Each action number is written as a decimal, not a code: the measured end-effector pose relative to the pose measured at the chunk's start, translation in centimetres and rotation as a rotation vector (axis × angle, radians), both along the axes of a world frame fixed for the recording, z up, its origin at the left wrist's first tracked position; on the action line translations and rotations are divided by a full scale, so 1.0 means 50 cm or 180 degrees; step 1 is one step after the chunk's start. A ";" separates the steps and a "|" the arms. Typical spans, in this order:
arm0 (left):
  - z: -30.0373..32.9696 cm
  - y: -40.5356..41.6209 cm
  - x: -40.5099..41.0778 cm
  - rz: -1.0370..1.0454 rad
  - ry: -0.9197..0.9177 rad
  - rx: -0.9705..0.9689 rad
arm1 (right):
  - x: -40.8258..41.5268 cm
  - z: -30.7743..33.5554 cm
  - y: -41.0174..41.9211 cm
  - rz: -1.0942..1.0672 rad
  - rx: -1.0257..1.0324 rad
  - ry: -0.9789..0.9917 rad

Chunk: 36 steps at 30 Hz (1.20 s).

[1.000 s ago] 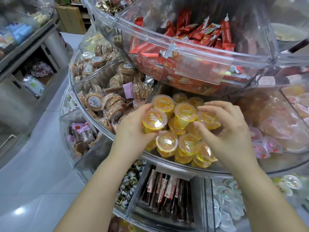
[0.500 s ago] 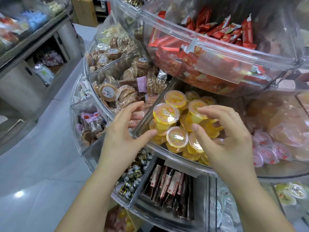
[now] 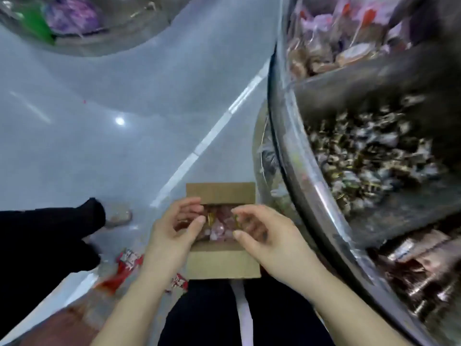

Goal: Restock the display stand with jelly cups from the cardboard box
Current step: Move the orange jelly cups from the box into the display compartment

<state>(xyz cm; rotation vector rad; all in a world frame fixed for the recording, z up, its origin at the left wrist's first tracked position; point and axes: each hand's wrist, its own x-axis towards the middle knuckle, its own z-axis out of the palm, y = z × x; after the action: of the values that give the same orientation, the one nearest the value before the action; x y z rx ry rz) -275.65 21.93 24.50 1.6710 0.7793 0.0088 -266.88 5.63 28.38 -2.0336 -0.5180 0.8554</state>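
An open cardboard box [image 3: 221, 192] stands on the floor beside the round clear display stand [image 3: 294, 156]. Blurred pinkish jelly cups [image 3: 219, 228] show between its flaps. My left hand [image 3: 174, 236] hovers over the box's left side, fingers loosely curved with nothing plainly in them. My right hand [image 3: 269, 238] is over the right side, thumb and fingers apart and reaching at the cups. The frame is smeared by motion.
The stand's lower tiers fill the right, with wrapped candies [image 3: 369, 156] and brown packets [image 3: 419, 265]. Red snack packets [image 3: 128, 260] lie on the grey floor left of the box. A black trouser leg [image 3: 50, 236] is at the left. Another stand [image 3: 74, 26] curves in at top left.
Both hands left the yellow jelly cups in the stand's compartment and dropped to the box on the floor. The view swung down from the tiers to the floor.
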 end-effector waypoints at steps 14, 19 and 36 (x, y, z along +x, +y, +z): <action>-0.964 0.003 -0.053 -0.0165 0.2226 0.0075 | -0.035 -1.003 0.018 0.1533 -0.2959 -0.0556; -1.097 0.010 0.000 -0.0437 0.2548 0.0272 | -0.001 -1.124 0.045 0.1662 -0.3227 -0.1054; -0.328 -0.005 -0.008 0.0736 -0.0142 -0.0602 | -0.053 -0.371 0.085 -0.1434 -0.0543 0.0672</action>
<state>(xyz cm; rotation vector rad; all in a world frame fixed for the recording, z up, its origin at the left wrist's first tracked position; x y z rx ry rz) -276.04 21.68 8.11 1.3916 0.9074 0.1298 -269.54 9.89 9.85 -2.0653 0.1345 0.8400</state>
